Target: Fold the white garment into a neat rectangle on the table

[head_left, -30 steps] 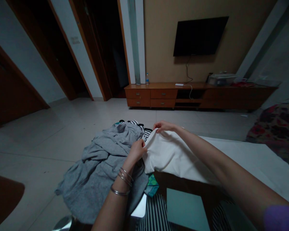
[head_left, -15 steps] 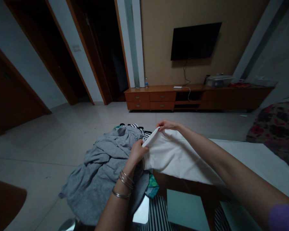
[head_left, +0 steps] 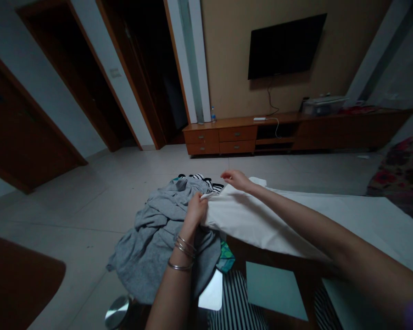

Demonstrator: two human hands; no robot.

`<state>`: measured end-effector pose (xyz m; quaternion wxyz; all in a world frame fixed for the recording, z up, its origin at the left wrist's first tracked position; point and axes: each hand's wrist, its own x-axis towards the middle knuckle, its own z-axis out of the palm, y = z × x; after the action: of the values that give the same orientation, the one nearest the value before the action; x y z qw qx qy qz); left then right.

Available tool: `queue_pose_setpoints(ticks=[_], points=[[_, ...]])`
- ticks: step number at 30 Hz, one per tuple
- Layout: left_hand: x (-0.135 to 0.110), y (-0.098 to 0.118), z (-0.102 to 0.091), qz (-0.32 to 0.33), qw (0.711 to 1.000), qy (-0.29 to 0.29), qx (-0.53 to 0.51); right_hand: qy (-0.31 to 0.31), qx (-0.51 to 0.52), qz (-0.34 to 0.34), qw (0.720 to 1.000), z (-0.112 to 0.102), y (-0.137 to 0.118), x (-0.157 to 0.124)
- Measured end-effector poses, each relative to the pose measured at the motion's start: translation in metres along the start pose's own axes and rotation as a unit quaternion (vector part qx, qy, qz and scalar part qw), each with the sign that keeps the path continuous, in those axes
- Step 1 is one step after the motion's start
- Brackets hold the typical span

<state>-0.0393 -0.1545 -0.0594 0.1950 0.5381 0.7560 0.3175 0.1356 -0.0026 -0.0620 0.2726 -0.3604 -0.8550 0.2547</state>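
Observation:
My left hand (head_left: 196, 210) is closed on the near left corner of a white cloth (head_left: 241, 217), pinching its edge. My right hand (head_left: 237, 178) hovers just over the cloth's far edge, its fingers loosely stretched and holding nothing I can see. From there the cloth runs to the right across the dark table (head_left: 239, 247), passing under my right forearm. A heap of grey clothing (head_left: 165, 229) lies beside and under my left hand. Black-and-white striped fabric (head_left: 213, 185) pokes out behind it, and a green patterned cloth (head_left: 226, 257) shows at its right.
On the table's near side are a white card-like item (head_left: 211, 291), striped fabric (head_left: 236, 302) and a pale green panel (head_left: 275, 288). A round metal lid (head_left: 117, 311) is at lower left. Across the floor stands a low wooden cabinet (head_left: 237, 134) beneath a television (head_left: 285, 48).
My right hand has let go of the cloth's far edge, which has dropped lower. My left hand still grips its corner. The view has shifted slightly.

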Motion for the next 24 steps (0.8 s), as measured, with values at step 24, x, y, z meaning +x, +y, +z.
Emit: queue_pose_setpoints(ticks=[24], points=[[-0.004, -0.009, 0.011, -0.06, 0.995, 0.011, 0.074, 0.022, -0.05, -0.143, 0.988, 0.057, -0.027, -0.182]])
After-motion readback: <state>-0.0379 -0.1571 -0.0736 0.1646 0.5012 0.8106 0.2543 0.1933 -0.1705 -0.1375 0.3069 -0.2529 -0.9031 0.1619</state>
